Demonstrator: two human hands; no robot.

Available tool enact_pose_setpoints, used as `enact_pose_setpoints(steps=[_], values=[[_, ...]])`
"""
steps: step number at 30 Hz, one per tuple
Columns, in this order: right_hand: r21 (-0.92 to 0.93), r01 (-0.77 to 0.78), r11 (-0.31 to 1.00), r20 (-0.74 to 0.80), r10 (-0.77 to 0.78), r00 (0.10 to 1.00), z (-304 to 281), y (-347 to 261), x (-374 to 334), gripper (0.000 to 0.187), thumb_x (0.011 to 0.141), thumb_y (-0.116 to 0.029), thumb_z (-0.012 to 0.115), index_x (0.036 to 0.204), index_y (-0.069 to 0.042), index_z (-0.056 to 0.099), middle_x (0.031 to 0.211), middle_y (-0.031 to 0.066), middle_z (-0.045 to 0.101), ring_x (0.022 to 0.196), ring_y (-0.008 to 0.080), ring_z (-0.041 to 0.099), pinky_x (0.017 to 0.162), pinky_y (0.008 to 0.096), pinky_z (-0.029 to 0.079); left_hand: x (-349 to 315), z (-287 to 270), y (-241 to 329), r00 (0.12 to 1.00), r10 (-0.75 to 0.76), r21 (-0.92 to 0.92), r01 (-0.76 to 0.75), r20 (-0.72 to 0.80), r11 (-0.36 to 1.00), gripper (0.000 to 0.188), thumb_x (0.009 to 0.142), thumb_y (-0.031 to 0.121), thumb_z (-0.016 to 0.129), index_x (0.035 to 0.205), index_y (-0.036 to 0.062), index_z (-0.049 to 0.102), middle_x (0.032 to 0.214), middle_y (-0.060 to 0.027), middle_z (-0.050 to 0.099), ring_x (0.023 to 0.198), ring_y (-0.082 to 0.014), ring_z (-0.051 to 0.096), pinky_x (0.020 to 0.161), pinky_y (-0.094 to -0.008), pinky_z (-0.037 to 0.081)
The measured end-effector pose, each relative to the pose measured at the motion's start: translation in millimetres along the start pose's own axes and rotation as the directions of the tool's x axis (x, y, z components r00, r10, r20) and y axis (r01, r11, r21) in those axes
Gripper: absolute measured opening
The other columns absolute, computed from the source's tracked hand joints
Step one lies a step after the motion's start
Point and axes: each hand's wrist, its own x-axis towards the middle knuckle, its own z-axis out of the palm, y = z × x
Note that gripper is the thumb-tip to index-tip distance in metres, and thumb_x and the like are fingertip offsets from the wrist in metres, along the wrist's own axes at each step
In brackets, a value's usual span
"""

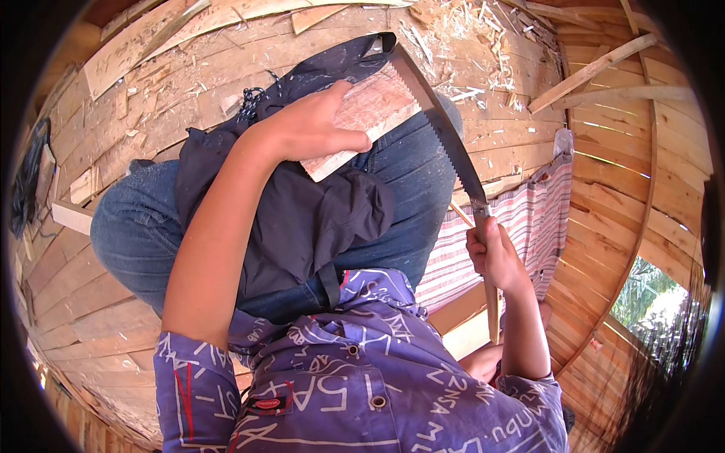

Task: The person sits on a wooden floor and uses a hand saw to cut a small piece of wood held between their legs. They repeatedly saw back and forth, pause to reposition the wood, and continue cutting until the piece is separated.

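A short, thick wooden block (380, 102) lies over my lap on a bunched dark cloth (302, 226). My left hand (325, 124) grips the block, its thumb on the near side and the other fingers mostly hidden beyond the far edge. In my right hand (495, 253) is the wooden handle of a hand saw (444, 121), my fingers wrapped round it. The long dark blade curves up and away, its teeth turned toward the block's right end. Whether the teeth touch the wood I cannot tell.
Wood chips and shavings (483, 45) litter the plank floor (166, 83). Loose boards (121, 60) lie at the far left. A striped cloth (521, 226) spreads to my right, beside a plank wall (612, 196). A wooden pole (593, 72) leans near that wall.
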Motion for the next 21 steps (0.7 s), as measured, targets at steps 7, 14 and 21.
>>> enact_pose_setpoints(steps=[7,14,21], values=[[0.03,-0.038,0.999,0.0,0.038,0.999,1.9,4.4,-2.2,0.065,0.094,-0.067,0.024,0.07,-0.009,0.039,0.055,-0.0054,0.029,0.045,0.0043,0.025,0.041,0.0221,0.02,0.8,-3.7,4.8,0.999,-0.004,0.012,0.004,0.045,1.0,0.097,0.07,0.042,0.069,0.132,-0.0205,0.029,0.124,-0.0388,0.047,0.119,-0.0391,0.051,0.099,-0.0351,0.041],[0.029,-0.058,0.998,-0.006,0.058,0.998,2.8,9.9,-2.7,0.064,0.095,-0.066,0.023,0.071,-0.009,0.039,0.055,-0.0048,0.031,0.046,0.0048,0.025,0.041,0.0221,0.021,0.9,0.6,-2.6,1.0,0.024,0.007,-0.024,-0.012,1.0,0.097,0.07,0.042,0.069,0.132,-0.0208,0.03,0.123,-0.0389,0.049,0.117,-0.0393,0.052,0.099,-0.0352,0.041],[-0.141,-0.129,0.982,-0.017,0.127,0.992,-8.3,1.9,-11.7,0.066,0.096,-0.063,0.029,0.082,-0.003,0.051,0.06,-0.0004,0.043,0.05,0.0079,0.038,0.045,0.0241,0.031,-2.2,6.1,3.3,0.997,0.005,0.159,0.007,-0.077,0.987,0.099,0.066,0.044,0.07,0.134,-0.0166,0.031,0.126,-0.0352,0.049,0.117,-0.0402,0.052,0.097,-0.0374,0.043]])
